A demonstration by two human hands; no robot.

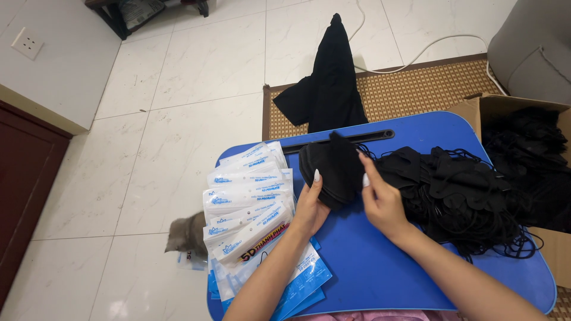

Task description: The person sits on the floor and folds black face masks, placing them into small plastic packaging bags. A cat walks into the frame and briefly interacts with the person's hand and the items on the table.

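A small stack of black face masks (333,169) is held upright over the blue lap table (380,261). My left hand (310,208) grips its lower left edge. My right hand (380,199) pinches its right side with thumb and forefinger. To the right lies a big loose pile of black masks (464,190) with tangled ear loops. On the table's left side, next to my left hand, rests a fanned stack of white and blue plastic mask bags (247,202).
A cardboard box (523,142) holding more black masks stands at the right. A black garment (327,83) lies on a woven mat (416,86) beyond the table. A grey kitten (185,233) sits on the white tiled floor at the left. A white cable (416,50) runs behind.
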